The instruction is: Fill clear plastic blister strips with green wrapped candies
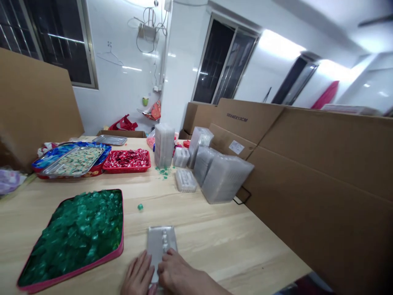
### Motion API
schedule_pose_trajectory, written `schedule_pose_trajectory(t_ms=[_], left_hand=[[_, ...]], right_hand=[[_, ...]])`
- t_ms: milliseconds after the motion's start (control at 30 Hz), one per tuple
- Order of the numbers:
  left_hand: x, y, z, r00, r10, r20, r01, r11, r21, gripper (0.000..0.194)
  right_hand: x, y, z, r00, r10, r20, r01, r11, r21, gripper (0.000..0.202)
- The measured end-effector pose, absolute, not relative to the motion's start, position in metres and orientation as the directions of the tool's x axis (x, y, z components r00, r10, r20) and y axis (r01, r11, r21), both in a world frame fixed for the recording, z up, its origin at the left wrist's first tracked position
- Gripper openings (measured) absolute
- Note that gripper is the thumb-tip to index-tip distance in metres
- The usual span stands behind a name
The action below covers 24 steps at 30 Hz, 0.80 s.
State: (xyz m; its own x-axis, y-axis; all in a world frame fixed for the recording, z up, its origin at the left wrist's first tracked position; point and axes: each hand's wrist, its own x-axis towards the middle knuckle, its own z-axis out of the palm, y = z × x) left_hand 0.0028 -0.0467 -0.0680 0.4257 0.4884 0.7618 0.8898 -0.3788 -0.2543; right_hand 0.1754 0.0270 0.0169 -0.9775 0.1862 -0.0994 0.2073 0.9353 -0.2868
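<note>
On the table in front of me lies a narrow silver-grey tray, with a row of small pale bumps or pieces along it. My left hand rests at the tray's left edge, its fingers stretched out and touching it. Curled fingers of my right hand press down over the tray's near right part; what they hold, if anything, is hidden beneath them. To the left, a pink-rimmed tray is heaped with green shiny wrapped pieces. One green piece lies alone on the wood.
Stacks of clear plastic trays stand at the right back, before tall cardboard. Behind the green heap are a red tray of red wrappers and a metal tray of pale pieces. Green bits lie by one stack.
</note>
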Motion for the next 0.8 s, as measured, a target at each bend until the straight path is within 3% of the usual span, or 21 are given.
schedule_pose_trajectory(t_ms=[167,300,500,800], left_hand=[[-0.003,-0.069,-0.055,0.389,0.569,0.724,0.912,-0.346,-0.218,0.025],[-0.01,-0.1,-0.043,0.291,0.777,0.559,0.946,-0.32,-0.047,0.033],[-0.027,-0.137,-0.029,0.219,0.897,0.385,0.93,-0.311,0.197,0.04],[-0.031,-0.161,-0.021,-0.015,0.897,0.441,0.879,-0.199,0.433,0.061]], right_hand=[[0.162,0.019,0.018,-0.964,0.175,-0.202,0.215,0.956,-0.199,0.012],[0.145,0.002,0.019,-0.962,0.164,-0.219,0.195,0.972,-0.128,0.015],[0.125,-0.026,0.031,-0.961,0.171,-0.216,0.23,0.93,-0.287,0.012],[0.127,-0.035,0.052,-0.961,0.257,-0.103,0.276,0.87,-0.408,0.008]])
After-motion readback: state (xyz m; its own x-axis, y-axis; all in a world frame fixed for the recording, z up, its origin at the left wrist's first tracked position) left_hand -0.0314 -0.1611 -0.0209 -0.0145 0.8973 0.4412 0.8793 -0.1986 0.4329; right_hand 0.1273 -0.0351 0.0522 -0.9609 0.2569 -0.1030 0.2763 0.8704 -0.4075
